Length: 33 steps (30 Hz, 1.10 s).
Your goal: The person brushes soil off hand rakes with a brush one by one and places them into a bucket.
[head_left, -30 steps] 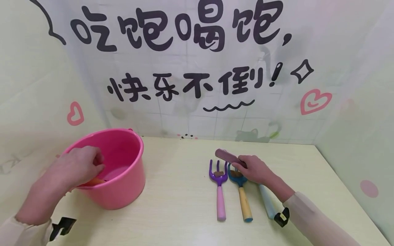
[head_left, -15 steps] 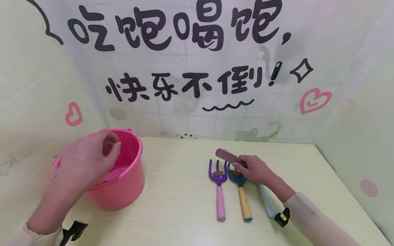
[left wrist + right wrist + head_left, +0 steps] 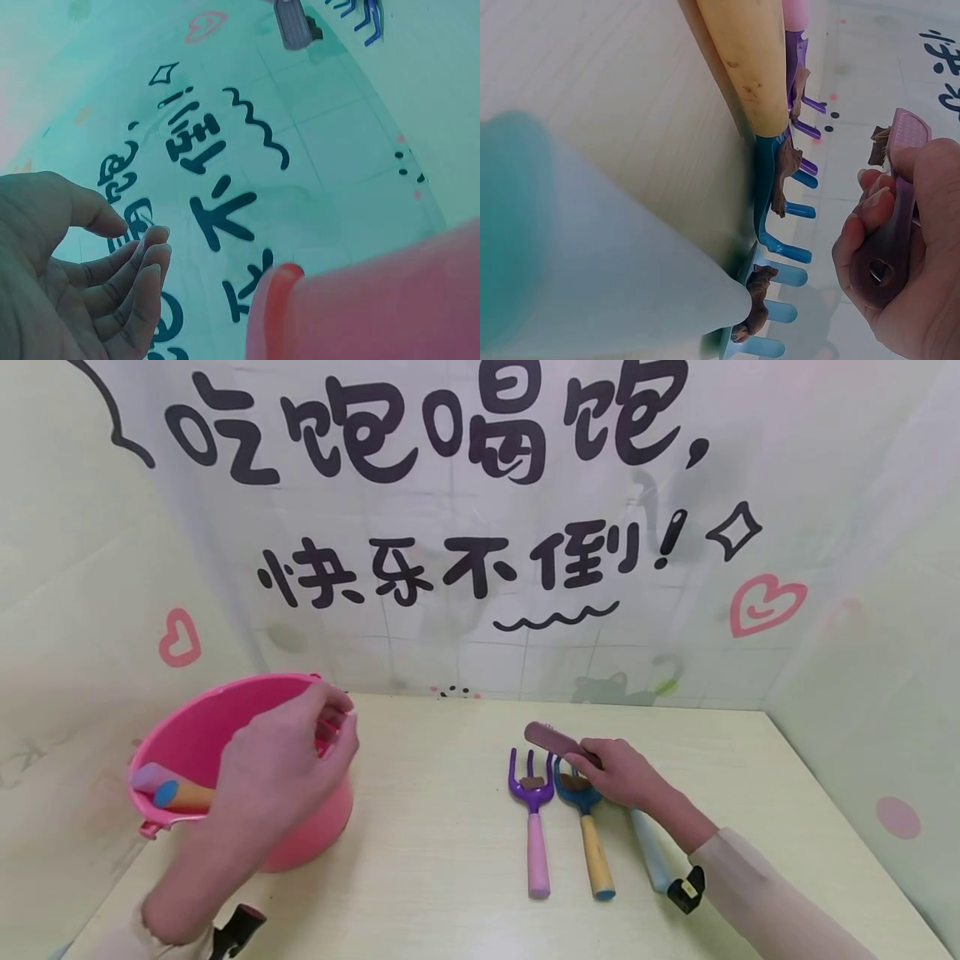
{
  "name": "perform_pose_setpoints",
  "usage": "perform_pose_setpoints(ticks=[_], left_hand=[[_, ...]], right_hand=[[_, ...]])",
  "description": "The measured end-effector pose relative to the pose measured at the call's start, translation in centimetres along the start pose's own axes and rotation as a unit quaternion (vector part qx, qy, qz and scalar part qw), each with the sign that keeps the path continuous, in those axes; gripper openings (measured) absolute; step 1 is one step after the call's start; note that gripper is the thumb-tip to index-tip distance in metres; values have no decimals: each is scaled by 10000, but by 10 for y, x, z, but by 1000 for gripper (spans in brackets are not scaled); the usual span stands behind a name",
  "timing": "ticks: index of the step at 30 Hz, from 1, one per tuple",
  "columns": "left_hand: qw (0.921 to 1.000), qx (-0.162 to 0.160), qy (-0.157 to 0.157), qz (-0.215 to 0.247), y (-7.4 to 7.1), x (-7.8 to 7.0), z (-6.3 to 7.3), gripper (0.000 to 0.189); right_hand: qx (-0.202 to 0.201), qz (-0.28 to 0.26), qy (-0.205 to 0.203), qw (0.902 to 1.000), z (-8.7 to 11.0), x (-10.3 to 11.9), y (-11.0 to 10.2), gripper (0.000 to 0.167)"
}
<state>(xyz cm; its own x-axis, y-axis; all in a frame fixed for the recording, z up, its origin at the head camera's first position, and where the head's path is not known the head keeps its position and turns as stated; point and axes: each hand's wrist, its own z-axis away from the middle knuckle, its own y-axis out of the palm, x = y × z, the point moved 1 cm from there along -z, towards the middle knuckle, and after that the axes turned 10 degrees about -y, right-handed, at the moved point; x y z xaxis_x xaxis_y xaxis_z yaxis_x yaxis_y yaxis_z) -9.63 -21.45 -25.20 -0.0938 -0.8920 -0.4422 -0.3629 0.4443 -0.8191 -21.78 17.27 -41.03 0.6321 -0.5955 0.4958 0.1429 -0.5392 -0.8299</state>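
A pale backdrop [image 3: 420, 510] printed with dark characters rose behind the pink bucket [image 3: 332, 818], and the counter [image 3: 427, 860] ran beneath the bucket and out to its right. Inside the upright bucket, by its near-left rim, rested a lilac handle [image 3: 154, 777] and a yellow handle [image 3: 189, 797] with a blue end. Well to the bucket's right, side by side, lay the purple fork [image 3: 537, 843], the blue fork [image 3: 595, 852] and, farthest from it, the light-blue fork [image 3: 651, 853]. The left hand [image 3: 281, 756] showed before the bucket's right side in the head view, fingers loosely bent, thumb apart from them, holding nothing. The right hand [image 3: 622, 772], well right of the bucket, gripped a purple brush [image 3: 551, 739], its head pointing toward the bucket. Brown scraps [image 3: 532, 783] sat on each fork's head and at the brush's bristles.
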Motion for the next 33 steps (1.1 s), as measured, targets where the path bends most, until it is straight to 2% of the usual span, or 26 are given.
perform_pose_setpoints(ticks=[4,10,17,20,26,33], left_hand=[[9995,305,-33,-40,14,-12,2,27],[9968,769,-131,-178,43,-27,4,29],[9891,1397,-256,-379,79,-39,4,30],[9854,1631,-173,-448,95,-45,5,30],[9774,2045,222,-488,127,-55,10,33],[9717,2298,275,-464,154,-60,14,35]], right_hand=[[-37,-1,-35,10000,0,-2,1,30],[-52,1,-68,10000,-1,-1,2,32],[-69,-68,-99,9999,0,-1,2,33],[-61,-90,-71,9999,1,-1,1,33],[-46,-63,-8,10000,2,-2,0,32],[-57,-77,-75,9999,1,-1,1,31]])
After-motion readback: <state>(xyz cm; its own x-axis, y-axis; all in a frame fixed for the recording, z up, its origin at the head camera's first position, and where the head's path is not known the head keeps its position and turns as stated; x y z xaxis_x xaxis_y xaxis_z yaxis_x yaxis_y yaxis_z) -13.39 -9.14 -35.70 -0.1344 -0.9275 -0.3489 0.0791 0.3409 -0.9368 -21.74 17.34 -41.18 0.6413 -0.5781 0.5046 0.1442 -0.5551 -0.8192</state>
